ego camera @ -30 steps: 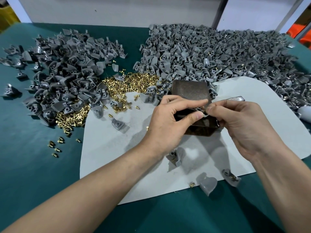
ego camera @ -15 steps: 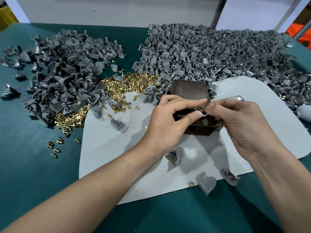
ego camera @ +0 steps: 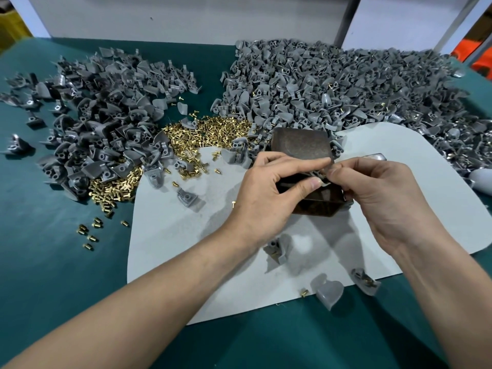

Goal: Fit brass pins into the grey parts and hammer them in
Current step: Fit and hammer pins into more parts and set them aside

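Green bench (ego camera: pixel 53 262) is pretty much buried in brass pins (ego camera: pixel 213 134); over the rusty block (ego camera: pixel 298 142), one grey part (ego camera: pixel 318 175) is pinched by left hand (ego camera: pixel 269 198) and right hand (ego camera: pixel 386 198) together.

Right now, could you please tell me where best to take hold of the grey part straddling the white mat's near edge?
Probably from above, pinching the grey part across its broad rounded shell. It lies smooth side up, straddling the edge of the white mat, apart from the brass pin on its left, so both flanks look free.
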`<action>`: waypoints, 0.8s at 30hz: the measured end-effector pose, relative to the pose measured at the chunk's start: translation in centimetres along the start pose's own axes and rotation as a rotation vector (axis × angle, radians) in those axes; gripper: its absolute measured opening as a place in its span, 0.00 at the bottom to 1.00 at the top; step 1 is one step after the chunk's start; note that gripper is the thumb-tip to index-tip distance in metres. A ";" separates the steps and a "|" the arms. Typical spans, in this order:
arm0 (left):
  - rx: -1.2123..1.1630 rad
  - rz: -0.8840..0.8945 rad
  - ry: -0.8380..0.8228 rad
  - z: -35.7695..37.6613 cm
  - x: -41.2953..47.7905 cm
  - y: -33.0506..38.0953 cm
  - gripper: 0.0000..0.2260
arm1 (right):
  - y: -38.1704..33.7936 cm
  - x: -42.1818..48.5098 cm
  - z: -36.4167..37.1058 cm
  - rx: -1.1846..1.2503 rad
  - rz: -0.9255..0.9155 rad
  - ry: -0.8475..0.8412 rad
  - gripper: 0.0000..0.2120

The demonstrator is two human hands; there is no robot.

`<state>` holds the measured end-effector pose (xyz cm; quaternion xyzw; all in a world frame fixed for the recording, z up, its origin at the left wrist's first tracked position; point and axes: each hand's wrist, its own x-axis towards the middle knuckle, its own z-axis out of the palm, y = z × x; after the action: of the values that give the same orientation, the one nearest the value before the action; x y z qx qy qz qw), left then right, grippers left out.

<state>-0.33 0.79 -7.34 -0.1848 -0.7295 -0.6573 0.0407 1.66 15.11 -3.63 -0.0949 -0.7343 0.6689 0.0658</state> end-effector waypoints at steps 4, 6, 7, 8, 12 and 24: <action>-0.001 -0.016 -0.003 0.0 -0.1 0.0 0.15 | 0.1 0.0 0.1 0.012 0.003 0.013 0.08; -0.001 -0.016 -0.005 0.0 0.0 -0.1 0.15 | 0.1 -0.1 0.1 0.027 0.006 0.019 0.10; -0.001 -0.015 -0.005 0.0 0.0 -0.1 0.15 | 0.2 -0.1 0.1 0.029 0.008 0.019 0.10; 0.000 -0.014 -0.005 0.0 0.0 -0.1 0.15 | 0.2 -0.1 0.1 0.028 0.008 0.017 0.10; -0.002 -0.013 -0.005 0.0 0.0 -0.2 0.14 | 0.1 -0.1 0.1 0.041 0.003 0.014 0.10; -0.030 -0.038 0.005 0.0 -0.1 -0.3 0.14 | -0.1 -0.2 0.2 0.022 0.010 0.010 0.10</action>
<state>-0.33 0.80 -7.62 -0.1700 -0.7228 -0.6693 0.0275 1.77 14.90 -3.57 -0.1012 -0.7261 0.6767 0.0674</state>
